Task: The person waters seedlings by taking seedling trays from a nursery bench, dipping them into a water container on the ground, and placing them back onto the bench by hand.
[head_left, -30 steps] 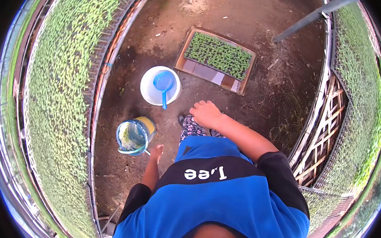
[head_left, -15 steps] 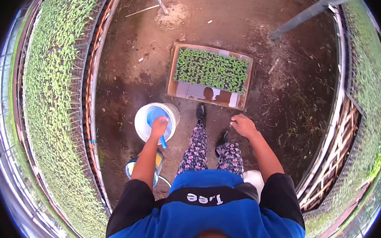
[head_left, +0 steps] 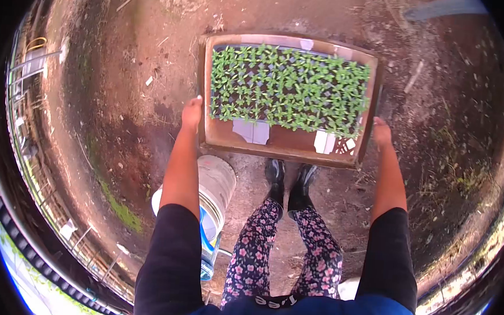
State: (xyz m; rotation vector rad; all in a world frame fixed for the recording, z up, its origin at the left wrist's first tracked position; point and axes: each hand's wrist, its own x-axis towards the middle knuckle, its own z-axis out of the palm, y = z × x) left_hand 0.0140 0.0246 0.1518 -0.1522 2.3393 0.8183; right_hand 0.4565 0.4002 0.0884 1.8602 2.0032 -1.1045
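Note:
A shallow brown rectangular tub (head_left: 224, 141) lies in front of my boots. Inside it, toward the far side, sits a seedling tray (head_left: 285, 87) full of small green plants. My left hand (head_left: 191, 114) is at the tub's left wall, its fingers curled against the side. On the opposite wall my right hand (head_left: 382, 132) grips likewise, with its fingertips partly hidden. Whether the tub is off the ground I cannot tell. A whitish bucket (head_left: 216, 181) stands below my left forearm, a blue dipper (head_left: 206, 232) in it.
Bare brown soil (head_left: 134, 104) surrounds the tub. A grey post (head_left: 446, 9) rises at the far right. My black boots (head_left: 302, 186) stand close to the tub's near edge. Part of a blue container (head_left: 207, 269) shows beside the bucket.
Both hands have moved forward to the tub's two sides. My left hand has let go of the blue dipper, which stays in the bucket. The view has come closer to the tub.

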